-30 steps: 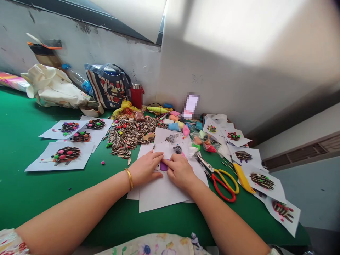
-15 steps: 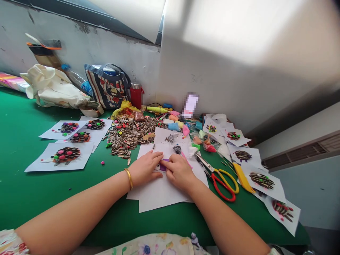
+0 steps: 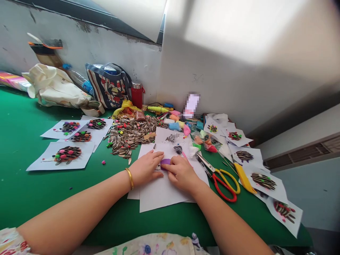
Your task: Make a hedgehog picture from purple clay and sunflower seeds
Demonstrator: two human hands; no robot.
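On a white sheet of paper (image 3: 156,198) in front of me lies a flattened piece of purple modelling clay (image 3: 166,163). The index fingertip of my right hand (image 3: 183,173) presses on it, with the other fingers curled under. My left hand (image 3: 146,164) rests flat on the paper at the clay's left side, fingers stretched out and holding nothing. Between the hands, a small part of a drawing shows at the clay's left edge; the rest is covered. A dark grey lump of clay (image 3: 177,149) sits just beyond my right hand.
Scissors (image 3: 223,179) with red and yellow handles lie to the right. Beyond the paper spreads a heap of sunflower seeds (image 3: 127,136), near bagged coloured clay (image 3: 208,143). Seed-covered hedgehog pictures (image 3: 66,156) lie on both sides. Bags (image 3: 108,86) and a red bottle (image 3: 137,96) stand by the wall.
My right hand has shifted slightly to the right and down, so more of the purple clay shows. My left hand stays in place.
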